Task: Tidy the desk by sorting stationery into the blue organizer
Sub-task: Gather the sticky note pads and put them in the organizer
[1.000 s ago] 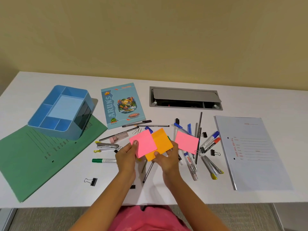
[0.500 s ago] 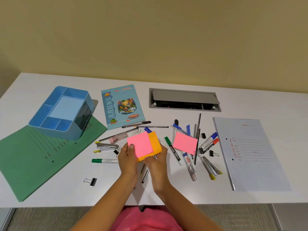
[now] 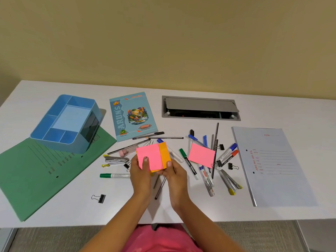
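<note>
**Sticky pads getting stacked up**

A second ago the pink pad (image 3: 149, 156) and orange pad (image 3: 165, 153) sat fanned apart; now pink nearly covers orange. Left hand (image 3: 140, 171) and right hand (image 3: 174, 172) both pinch the stack above the desk. The blue organizer (image 3: 66, 123) sits empty far left, so sorting's barely started.

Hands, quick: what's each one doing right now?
Left hand: closed on the pink sticky notes.
Right hand: closed on the orange sticky notes underneath.

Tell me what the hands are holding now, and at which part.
Both hold two sticky-note pads: left hand on the pink pad's near edge, right hand at the orange pad's near corner.
</note>
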